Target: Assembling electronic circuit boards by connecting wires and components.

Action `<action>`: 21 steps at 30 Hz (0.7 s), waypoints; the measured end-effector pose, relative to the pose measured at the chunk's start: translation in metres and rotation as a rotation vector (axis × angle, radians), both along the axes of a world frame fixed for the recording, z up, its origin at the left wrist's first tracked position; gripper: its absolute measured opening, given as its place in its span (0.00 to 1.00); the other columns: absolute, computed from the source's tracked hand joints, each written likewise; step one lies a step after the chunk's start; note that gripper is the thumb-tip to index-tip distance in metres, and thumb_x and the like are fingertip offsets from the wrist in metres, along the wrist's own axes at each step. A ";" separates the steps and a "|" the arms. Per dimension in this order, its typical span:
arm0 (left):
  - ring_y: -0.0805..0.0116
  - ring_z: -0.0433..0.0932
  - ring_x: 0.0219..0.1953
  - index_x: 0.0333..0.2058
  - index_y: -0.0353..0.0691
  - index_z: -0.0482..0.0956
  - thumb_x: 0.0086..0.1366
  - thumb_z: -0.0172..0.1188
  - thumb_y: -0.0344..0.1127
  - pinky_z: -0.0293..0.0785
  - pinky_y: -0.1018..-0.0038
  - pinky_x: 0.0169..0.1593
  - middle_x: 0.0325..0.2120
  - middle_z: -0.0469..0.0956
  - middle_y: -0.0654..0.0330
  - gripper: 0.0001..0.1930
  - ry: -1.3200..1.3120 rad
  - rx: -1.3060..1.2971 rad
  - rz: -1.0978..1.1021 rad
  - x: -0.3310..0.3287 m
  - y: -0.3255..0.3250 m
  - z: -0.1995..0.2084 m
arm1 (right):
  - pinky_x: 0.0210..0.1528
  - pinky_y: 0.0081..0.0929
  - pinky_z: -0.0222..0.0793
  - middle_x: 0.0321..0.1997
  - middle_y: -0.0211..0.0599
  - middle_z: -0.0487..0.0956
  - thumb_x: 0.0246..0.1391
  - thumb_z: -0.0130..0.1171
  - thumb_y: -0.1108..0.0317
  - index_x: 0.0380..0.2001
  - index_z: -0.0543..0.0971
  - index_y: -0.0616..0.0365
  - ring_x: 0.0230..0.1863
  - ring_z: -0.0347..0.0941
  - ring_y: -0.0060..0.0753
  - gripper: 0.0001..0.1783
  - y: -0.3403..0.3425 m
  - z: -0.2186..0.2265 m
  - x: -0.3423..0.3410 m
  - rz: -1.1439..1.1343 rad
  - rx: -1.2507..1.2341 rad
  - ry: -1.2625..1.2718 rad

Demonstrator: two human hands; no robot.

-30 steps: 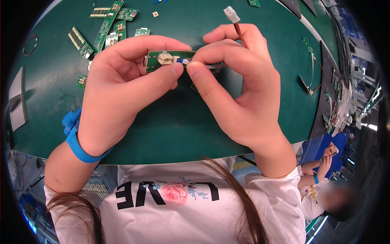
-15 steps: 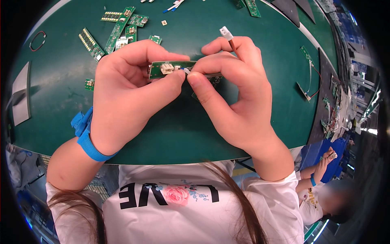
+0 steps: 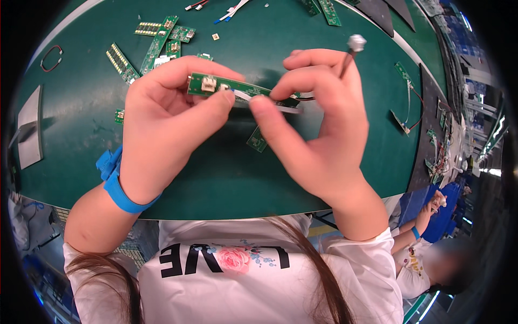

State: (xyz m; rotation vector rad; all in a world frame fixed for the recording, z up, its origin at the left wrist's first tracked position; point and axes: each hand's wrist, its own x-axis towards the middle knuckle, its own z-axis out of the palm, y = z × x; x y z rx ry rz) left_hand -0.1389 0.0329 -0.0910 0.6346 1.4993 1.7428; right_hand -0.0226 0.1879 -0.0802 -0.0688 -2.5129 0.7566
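My left hand (image 3: 172,119) is closed on the left part of a narrow green circuit board (image 3: 253,88), with the thumb on its near face. Two cream sockets stand on that face, the larger socket (image 3: 209,84) toward the left end. A short white ribbon cable (image 3: 241,95) with a blue tip runs along the board between my thumbs. My right hand (image 3: 324,119) pinches the cable's right end against the board, partly hiding it. A dark wire with a blurred white plug (image 3: 356,42) rises past my right fingers. Below the board shows a small green board (image 3: 257,139); whether it hangs or lies is unclear.
On the green table (image 3: 226,183), several circuit boards (image 3: 158,46) lie in a heap at the far left. Loose ribbon cables (image 3: 232,12) lie at the back. A wire loop (image 3: 52,59) and a bent grey plate (image 3: 31,127) are leftmost. Another person (image 3: 418,254) sits at right.
The board has tilted, its right end lower, and shifted slightly left. My right hand has moved a little right, uncovering more board and ribbon cable. The white plug swung right; the small board below shows more.
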 end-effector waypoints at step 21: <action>0.76 0.76 0.42 0.53 0.28 0.68 0.65 0.50 0.21 0.69 0.84 0.47 0.41 0.78 0.53 0.17 0.361 0.093 0.079 0.010 -0.002 0.008 | 0.26 0.17 0.60 0.31 0.36 0.77 0.63 0.48 0.70 0.36 0.74 0.66 0.26 0.63 0.20 0.09 -0.005 0.014 0.000 0.215 -0.369 0.130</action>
